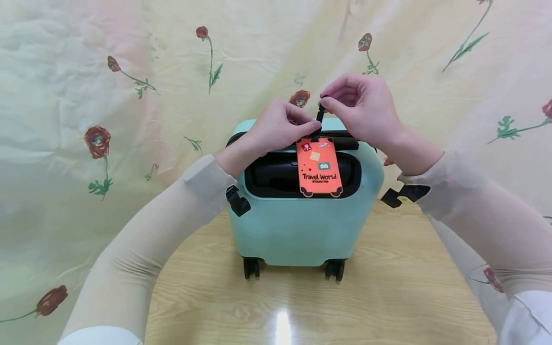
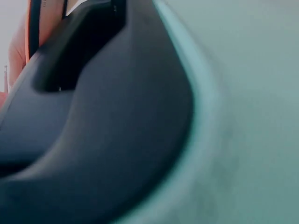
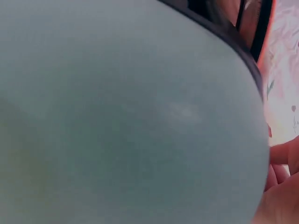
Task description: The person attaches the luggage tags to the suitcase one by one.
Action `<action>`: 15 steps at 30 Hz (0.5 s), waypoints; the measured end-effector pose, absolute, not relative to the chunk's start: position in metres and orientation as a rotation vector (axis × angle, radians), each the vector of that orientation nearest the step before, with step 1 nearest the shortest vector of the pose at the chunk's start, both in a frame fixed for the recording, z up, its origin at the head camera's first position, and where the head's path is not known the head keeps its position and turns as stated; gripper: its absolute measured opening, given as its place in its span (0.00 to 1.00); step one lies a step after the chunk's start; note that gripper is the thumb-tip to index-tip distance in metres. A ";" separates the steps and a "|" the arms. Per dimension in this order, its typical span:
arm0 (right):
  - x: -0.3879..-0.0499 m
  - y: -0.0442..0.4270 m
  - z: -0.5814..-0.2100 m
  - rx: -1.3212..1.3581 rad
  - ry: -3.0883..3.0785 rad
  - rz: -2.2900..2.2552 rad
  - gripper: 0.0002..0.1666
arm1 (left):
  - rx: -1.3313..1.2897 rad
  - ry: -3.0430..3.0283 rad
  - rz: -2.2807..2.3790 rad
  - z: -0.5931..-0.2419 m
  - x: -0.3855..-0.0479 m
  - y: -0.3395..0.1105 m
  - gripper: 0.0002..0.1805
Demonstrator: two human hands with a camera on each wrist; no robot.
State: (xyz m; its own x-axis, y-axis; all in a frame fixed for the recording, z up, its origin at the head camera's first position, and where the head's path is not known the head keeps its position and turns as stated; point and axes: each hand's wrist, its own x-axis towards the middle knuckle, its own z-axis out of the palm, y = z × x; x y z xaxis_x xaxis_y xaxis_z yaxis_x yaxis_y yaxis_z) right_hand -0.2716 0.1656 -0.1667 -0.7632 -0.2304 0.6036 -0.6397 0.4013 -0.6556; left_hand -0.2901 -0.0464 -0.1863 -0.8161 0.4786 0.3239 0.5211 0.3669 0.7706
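Observation:
A mint-green suitcase [image 1: 297, 225] stands upright on its wheels, with a black handle [image 1: 347, 143] across its top. An orange luggage tag [image 1: 319, 167] printed "Travel World" hangs over the black recess on its front. My left hand [image 1: 280, 125] pinches the black strap [image 1: 320, 115] low down, just above the tag. Higher up, my right hand [image 1: 364, 108] pinches the strap's upper end between thumb and forefinger. The left wrist view is mostly filled by the black recess [image 2: 135, 107]; in the right wrist view the green shell [image 3: 140, 116] hides most of the hand.
The suitcase stands on a light wood-grain surface [image 1: 258, 311]. Behind it and at both sides hangs a pale cloth [image 1: 172, 57] with a poppy print. Black wrist mounts [image 1: 238, 201] sit on both sleeves, close to the suitcase.

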 end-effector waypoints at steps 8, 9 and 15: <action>-0.266 0.198 -0.172 0.764 -2.462 1.087 0.26 | -0.931 -2.645 -0.847 -0.176 -0.274 -0.082 0.23; -0.263 0.206 -0.175 0.770 -2.495 1.019 0.28 | -0.898 -2.643 -0.742 -0.176 -0.269 -0.094 0.26; -0.247 0.261 -0.195 0.810 -2.594 0.660 0.35 | -0.682 -2.705 -0.537 -0.197 -0.241 -0.174 0.35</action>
